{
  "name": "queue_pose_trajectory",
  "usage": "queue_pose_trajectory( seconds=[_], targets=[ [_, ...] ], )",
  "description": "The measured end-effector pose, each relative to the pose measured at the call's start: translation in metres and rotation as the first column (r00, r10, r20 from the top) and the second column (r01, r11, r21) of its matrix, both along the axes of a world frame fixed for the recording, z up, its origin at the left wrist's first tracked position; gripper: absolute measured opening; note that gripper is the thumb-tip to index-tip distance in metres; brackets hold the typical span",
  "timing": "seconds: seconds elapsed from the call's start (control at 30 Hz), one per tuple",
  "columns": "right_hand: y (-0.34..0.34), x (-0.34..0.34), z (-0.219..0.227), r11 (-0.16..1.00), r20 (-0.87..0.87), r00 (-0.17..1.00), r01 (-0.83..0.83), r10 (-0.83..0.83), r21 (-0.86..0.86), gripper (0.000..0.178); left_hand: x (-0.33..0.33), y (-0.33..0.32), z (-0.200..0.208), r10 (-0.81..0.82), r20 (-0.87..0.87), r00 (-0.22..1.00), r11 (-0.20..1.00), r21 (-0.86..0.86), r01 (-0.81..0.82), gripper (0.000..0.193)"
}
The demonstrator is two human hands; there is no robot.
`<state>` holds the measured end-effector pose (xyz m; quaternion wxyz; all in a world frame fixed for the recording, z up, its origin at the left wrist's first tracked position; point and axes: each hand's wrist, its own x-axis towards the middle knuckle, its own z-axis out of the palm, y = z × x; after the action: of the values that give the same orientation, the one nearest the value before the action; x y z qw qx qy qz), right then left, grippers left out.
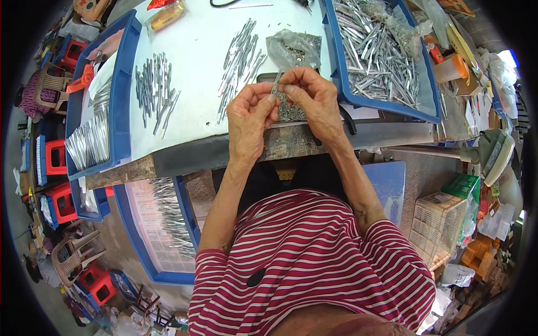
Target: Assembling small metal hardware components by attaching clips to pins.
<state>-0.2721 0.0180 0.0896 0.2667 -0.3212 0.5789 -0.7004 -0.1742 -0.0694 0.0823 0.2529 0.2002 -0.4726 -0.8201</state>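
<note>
Over the near edge of the white-topped table my two hands meet, fingertips close together. My left hand [250,115] is closed, pinching a slim silvery metal strip [276,84] upright between thumb and fingers. My right hand [315,102] is also closed, thumb and forefinger pinched right beside the strip; whatever lies between them is too small to make out. Partly hidden under my hands is a shallow container of small metal parts [291,113]. Just beyond it lies a clear plastic bag [291,47] with small parts. Loose metal strips [238,61] lie left of the bag.
Another group of metal strips [157,84] lies farther left. A blue bin [428,84] heaped with strips stands at the right, another blue bin [124,84] at the left. Below the table edge is a blue tray [168,277] with more strips. A lamp head [497,157] stands right.
</note>
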Motion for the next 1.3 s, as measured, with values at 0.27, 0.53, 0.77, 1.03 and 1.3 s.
queue_pose_trajectory(
  seconds=[0.27, 0.53, 0.77, 1.03, 1.3],
  targets=[
    [-0.002, 0.004, 0.000, 0.996, -0.019, 0.997, 0.073, -0.073, 0.041, 0.010, 0.002, 0.003, 0.001, 0.037, 0.020, 0.999, 0.999, -0.024, -0.037, 0.013],
    [-0.002, 0.003, -0.005, 0.992, -0.079, 0.991, 0.116, -0.111, 0.050, 0.008, 0.002, 0.005, 0.000, 0.049, 0.020, 0.999, 0.997, -0.065, -0.047, 0.013],
    [-0.001, 0.003, -0.006, 0.986, -0.137, 0.980, 0.151, -0.141, 0.064, 0.008, 0.001, 0.006, 0.000, 0.061, 0.003, 0.998, 0.996, -0.062, -0.061, 0.014],
    [-0.003, 0.010, -0.010, 0.966, -0.311, 0.919, 0.260, -0.242, 0.014, 0.009, -0.001, 0.012, -0.003, 0.141, 0.075, 0.987, 0.976, -0.176, -0.126, 0.012],
    [0.000, 0.008, -0.012, 0.989, 0.107, 0.986, 0.137, -0.130, -0.060, 0.012, 0.002, 0.017, -0.002, 0.189, 0.064, 0.980, 0.951, -0.260, -0.167, 0.011]
  ],
)
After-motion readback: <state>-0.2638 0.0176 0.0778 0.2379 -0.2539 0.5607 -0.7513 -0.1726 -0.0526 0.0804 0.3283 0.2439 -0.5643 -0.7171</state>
